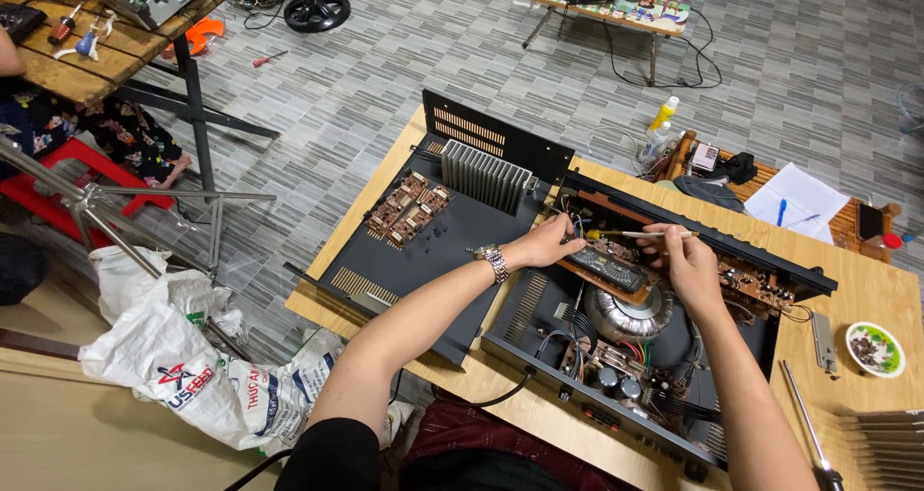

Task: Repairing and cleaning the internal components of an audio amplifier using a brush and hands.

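Note:
An opened black amplifier chassis [539, 351] lies on a low wooden table [857, 289]. Inside it are a round toroidal transformer [630, 316], circuit boards and wires. My right hand [685, 260] grips a thin paintbrush [635, 233], its bristles pointing left toward the wiring at the back of the chassis. My left hand [547, 244], with a metal wristwatch [493, 261], rests its closed fingers on the wires beside the brush tip. A removed black panel [452, 241] with a finned heatsink [484, 175] and brown boards [408, 209] lies to the left.
A small bowl [875, 348], a metal rod [807, 428], papers with a blue pen [799, 200] and bottles [660, 125] sit on the table's right and far side. White sacks [192, 356] and a metal stand [115, 207] lie at left. Another person sits by a wooden bench [87, 58].

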